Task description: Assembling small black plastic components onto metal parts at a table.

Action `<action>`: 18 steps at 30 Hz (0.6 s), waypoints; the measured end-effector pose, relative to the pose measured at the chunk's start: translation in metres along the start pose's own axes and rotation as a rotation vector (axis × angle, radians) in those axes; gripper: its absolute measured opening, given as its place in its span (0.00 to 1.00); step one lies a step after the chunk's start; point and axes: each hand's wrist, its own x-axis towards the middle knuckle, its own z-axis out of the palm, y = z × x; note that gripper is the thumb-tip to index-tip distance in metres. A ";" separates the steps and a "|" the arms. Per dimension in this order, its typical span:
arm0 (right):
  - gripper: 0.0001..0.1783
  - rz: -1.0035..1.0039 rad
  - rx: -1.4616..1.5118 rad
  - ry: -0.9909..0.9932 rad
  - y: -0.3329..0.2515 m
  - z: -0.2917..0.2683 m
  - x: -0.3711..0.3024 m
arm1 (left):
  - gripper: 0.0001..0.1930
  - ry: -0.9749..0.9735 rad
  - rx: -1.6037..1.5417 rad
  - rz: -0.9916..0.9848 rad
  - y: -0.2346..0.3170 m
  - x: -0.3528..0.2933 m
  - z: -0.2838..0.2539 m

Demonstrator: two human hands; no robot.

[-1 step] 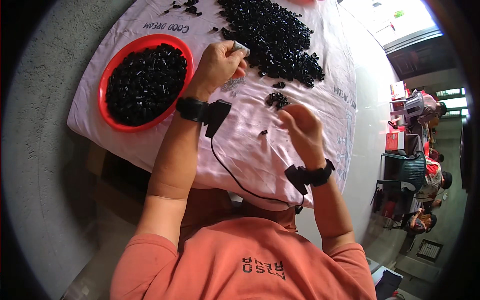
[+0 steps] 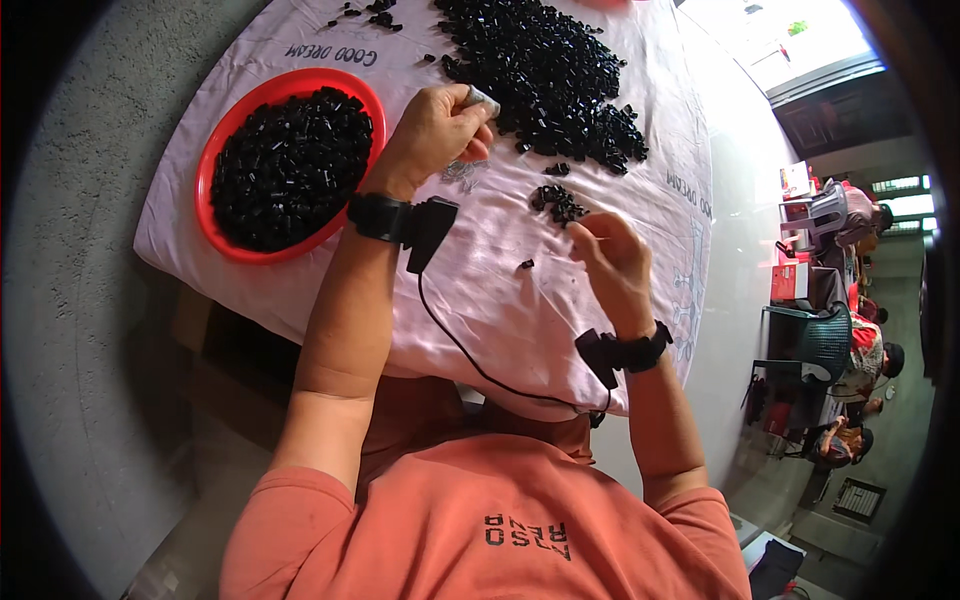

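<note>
My left hand (image 2: 437, 138) is closed, thumb against the curled fingers, between the red basin and the large heap of small black plastic pieces (image 2: 545, 75). A greyish-white covering (image 2: 483, 101) shows at its index fingertip. What the fingers hold, if anything, is hidden. Below this hand lies a little pile of thin silvery bits (image 2: 463, 174), partly covered by it. My right hand (image 2: 615, 265) is bent with thumb and fingertips drawn together, just beside a small cluster of black pieces (image 2: 557, 203). Anything in its pinch is too small to make out. One single black piece (image 2: 527, 264) lies to its left.
A red basin (image 2: 207, 205) full of black pieces stands on the left of the pale pink cloth (image 2: 470, 320). A black cable (image 2: 450, 340) runs between my wrist straps. Far right, people sit near a green chair (image 2: 825, 335) and red-and-white boxes (image 2: 790, 281).
My right hand has shifted slightly right and down, away from the small cluster, uncovering more of it. My left wrist has moved a touch to the left.
</note>
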 end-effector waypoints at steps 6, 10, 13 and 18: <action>0.06 0.165 0.181 -0.244 0.016 -0.011 -0.020 | 0.13 -0.661 0.062 -0.197 0.011 -0.012 0.009; 0.08 -0.028 -0.031 -0.293 0.006 0.014 -0.019 | 0.12 -0.501 0.120 -0.044 0.003 -0.008 0.019; 0.11 -0.385 -0.266 -0.220 0.003 0.025 -0.008 | 0.11 -0.159 0.004 0.059 0.000 -0.001 0.010; 0.08 -0.402 -0.274 -0.093 0.016 0.025 0.009 | 0.09 0.268 -0.121 0.110 -0.005 0.006 -0.014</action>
